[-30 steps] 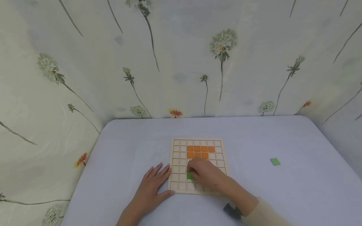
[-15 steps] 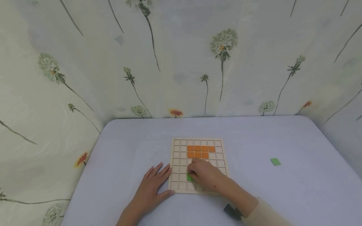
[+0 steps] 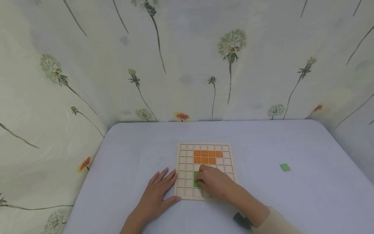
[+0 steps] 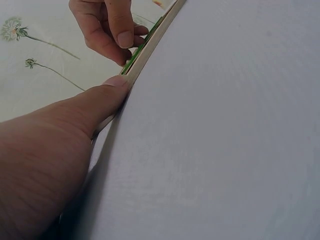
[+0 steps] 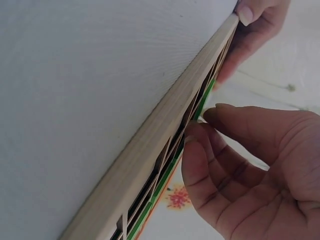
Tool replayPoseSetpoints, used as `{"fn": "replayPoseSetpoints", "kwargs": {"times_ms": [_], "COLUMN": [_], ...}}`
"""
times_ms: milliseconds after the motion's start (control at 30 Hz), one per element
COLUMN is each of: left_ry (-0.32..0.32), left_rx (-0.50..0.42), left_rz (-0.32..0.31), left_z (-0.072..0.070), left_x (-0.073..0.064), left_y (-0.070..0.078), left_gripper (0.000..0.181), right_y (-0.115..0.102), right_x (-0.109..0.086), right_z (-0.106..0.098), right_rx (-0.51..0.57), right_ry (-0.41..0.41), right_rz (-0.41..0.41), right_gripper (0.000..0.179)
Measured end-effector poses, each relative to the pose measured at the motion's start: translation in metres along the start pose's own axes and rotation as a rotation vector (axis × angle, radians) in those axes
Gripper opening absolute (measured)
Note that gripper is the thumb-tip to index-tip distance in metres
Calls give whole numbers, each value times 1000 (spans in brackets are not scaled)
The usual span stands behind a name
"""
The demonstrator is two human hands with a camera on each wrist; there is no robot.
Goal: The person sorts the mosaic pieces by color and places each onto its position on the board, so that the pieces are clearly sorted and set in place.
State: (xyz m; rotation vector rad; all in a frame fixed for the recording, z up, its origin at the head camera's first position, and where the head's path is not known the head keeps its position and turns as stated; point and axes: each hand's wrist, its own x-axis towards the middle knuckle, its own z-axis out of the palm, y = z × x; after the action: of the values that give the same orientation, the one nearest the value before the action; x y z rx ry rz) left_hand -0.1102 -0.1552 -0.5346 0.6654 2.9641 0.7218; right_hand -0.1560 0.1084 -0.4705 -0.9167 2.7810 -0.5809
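In the head view, a square wooden grid board [image 3: 185, 194] lies on the table, with orange tiles [image 3: 205, 159] in two rows of its cells. My right hand [image 3: 214, 180] is over the board, fingers curved, its fingertips right at two green tiles [image 3: 196, 183] in neighbouring cells. The right wrist view shows the thumb and fingers [image 5: 196, 160] close together at the board's surface; I cannot tell whether they pinch a tile. More green tiles [image 5: 162, 182] show there along the board. My left hand [image 3: 157, 193] rests with fingers spread at the board's left edge, thumb at its front corner.
A loose green tile [image 3: 284, 167] lies on the white-covered table [image 3: 263, 139] to the right of the board. A dark object [image 3: 242, 221] shows beneath the right wrist. Behind the table hangs a dandelion-patterned cloth [image 3: 187, 65].
The right hand's fingertips have shifted slightly, and a second green tile now shows in the cell behind the first. The left hand and the loose green tile have stayed put.
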Motion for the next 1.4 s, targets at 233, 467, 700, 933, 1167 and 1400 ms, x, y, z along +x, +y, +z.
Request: {"fn": "replayPoseSetpoints", "kwargs": {"times_ms": [233,467,700,933,1167,1400], "left_ry": [-6,-1,-12,-10,-2,-3], "left_rx": [17,18,-2,-5,-3,2], "left_rz": [-10,-6,-21,-22,-11,-19], "left_z": [-1,0,-2,-1,0,1], "left_x": [1,1,1,0,0,0], "left_y": [1,2,3,3,2,2], "left_gripper": [84,84,84,84,85,85], "right_y": [4,15,33,59,95,128], "right_x": [-4,-17,-30,-51,-79,-107], "right_z": [-1,-11,-22,-41,-53,-63], "right_rx": [-3,34,16,19,-8,-51], "right_ry": [2,51,42,24,61,131], "right_rz": [-20,2,70,227,303,372], "right_gripper": [8,15,19,25,30,32]}}
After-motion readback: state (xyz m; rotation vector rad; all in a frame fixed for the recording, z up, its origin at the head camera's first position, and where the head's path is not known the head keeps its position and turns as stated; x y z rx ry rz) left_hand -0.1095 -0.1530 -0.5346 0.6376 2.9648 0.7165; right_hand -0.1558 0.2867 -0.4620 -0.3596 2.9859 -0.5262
